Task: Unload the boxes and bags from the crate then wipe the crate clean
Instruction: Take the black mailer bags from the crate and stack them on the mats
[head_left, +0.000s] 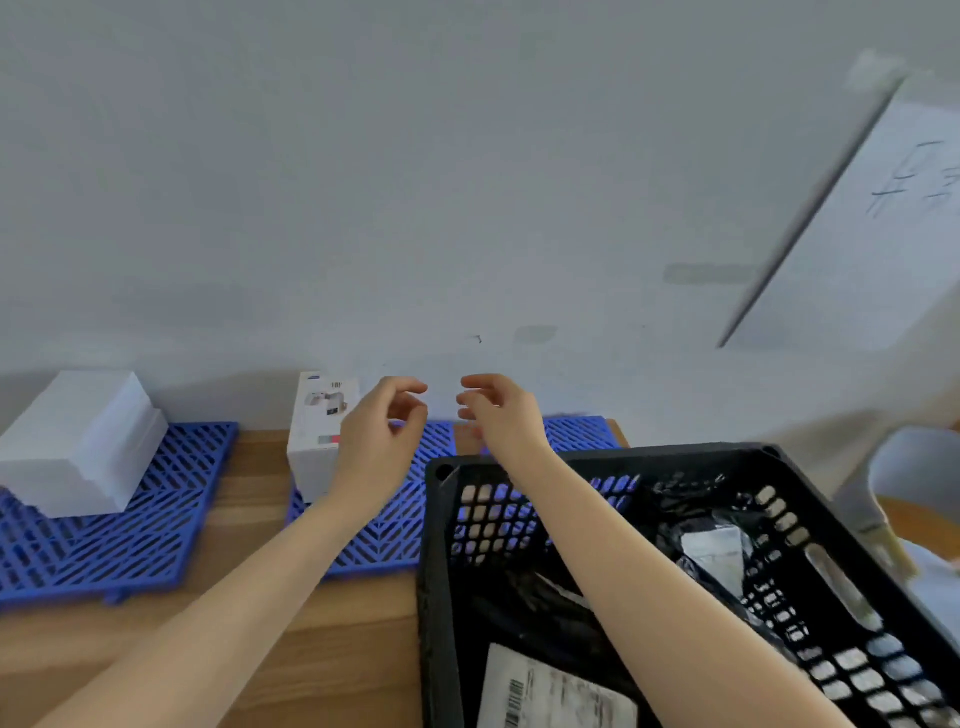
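Left hand (382, 431) and right hand (498, 415) hover at frame centre, slightly apart, fingers loosely curled, both empty. Black crate (675, 449) sits lower right on the wooden table (337, 649), with labelled black bags (714, 551) inside. White box (317, 431) stands upright on a blue mat (395, 530) behind the left hand; white stack (78, 441) at left.

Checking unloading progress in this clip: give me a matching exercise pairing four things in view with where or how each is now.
Things:
1. large white box
2. small printed box
3. labelled black bag
4. left hand

Places or states:
A. inside the black crate
B. on the left blue mat
C. on the middle blue mat
D. raised, holding nothing

Pairs: 1-B, 2-C, 3-A, 4-D.
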